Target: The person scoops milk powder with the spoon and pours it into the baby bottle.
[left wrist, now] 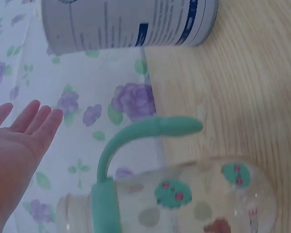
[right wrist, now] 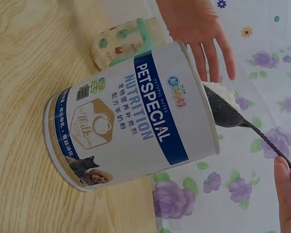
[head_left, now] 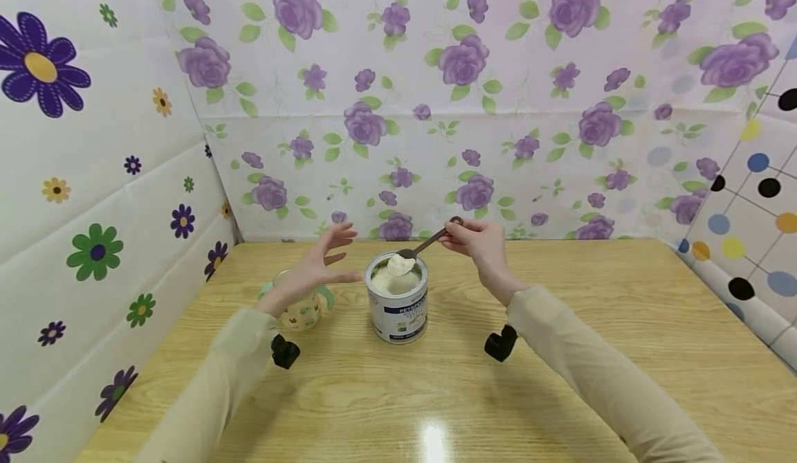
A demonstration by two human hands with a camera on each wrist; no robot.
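My right hand [head_left: 481,243] pinches the dark spoon [head_left: 431,242] near the end of its handle. A heap of pale powder [head_left: 400,264] fills the spoon's bowl, which hangs over the mouth of an uncovered milk powder can [head_left: 399,314]. More powder shows inside the can. Reaching in from the left, my left hand [head_left: 314,269] has its fingers spread beside the can's rim and holds nothing. Behind and below that hand stands a clear baby bottle [left wrist: 184,204] with a green collar and handles, partly hidden by the wrist in the head view.
Can and bottle stand on a wood-grain table [head_left: 349,401]. A flowered cloth [head_left: 423,96] rises along the table's back edge. Patterned sheets also hang at the left and right sides. Black wrist mounts [head_left: 285,352] hang below both forearms.
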